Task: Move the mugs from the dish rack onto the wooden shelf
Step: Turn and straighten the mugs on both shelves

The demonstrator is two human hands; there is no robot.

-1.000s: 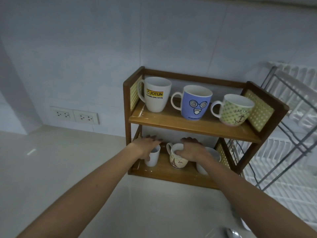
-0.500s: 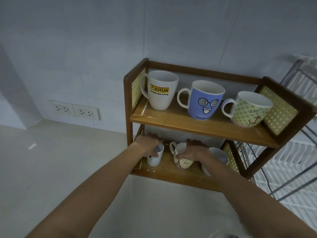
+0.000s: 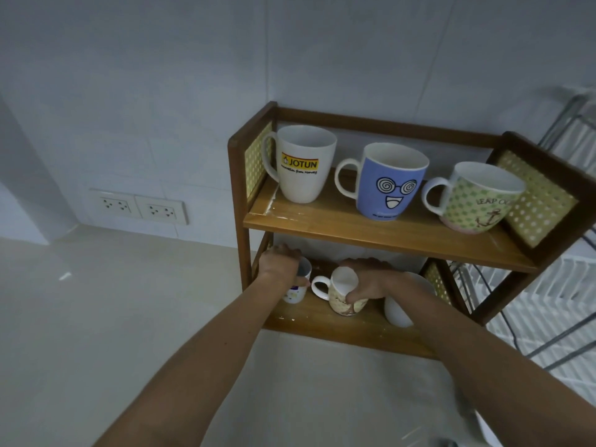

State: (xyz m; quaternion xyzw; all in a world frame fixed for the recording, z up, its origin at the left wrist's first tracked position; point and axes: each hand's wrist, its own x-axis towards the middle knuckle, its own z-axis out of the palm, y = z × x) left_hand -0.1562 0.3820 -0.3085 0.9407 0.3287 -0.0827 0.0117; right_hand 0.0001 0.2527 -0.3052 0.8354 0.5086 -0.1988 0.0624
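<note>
The wooden shelf (image 3: 371, 232) has two tiers. On its top board stand a white JOTUN mug (image 3: 301, 164), a blue face mug (image 3: 388, 182) and a green dotted mug (image 3: 474, 198). On the bottom board my left hand (image 3: 279, 264) grips a small white mug (image 3: 296, 287) at the left end. My right hand (image 3: 367, 282) holds a beige patterned mug (image 3: 342, 293) by its rim, tilted toward me. A plain white mug (image 3: 401, 306) stands to the right, partly hidden by my right forearm.
A metal and white plastic dish rack (image 3: 554, 285) stands right of the shelf. Two wall sockets (image 3: 138, 206) sit at the left above the pale counter (image 3: 113, 317). A tiled wall is behind the shelf.
The view has moved closer and to the left. Both hands have stayed on the same two mugs on the bottom board; the beige mug now tilts more toward me.
</note>
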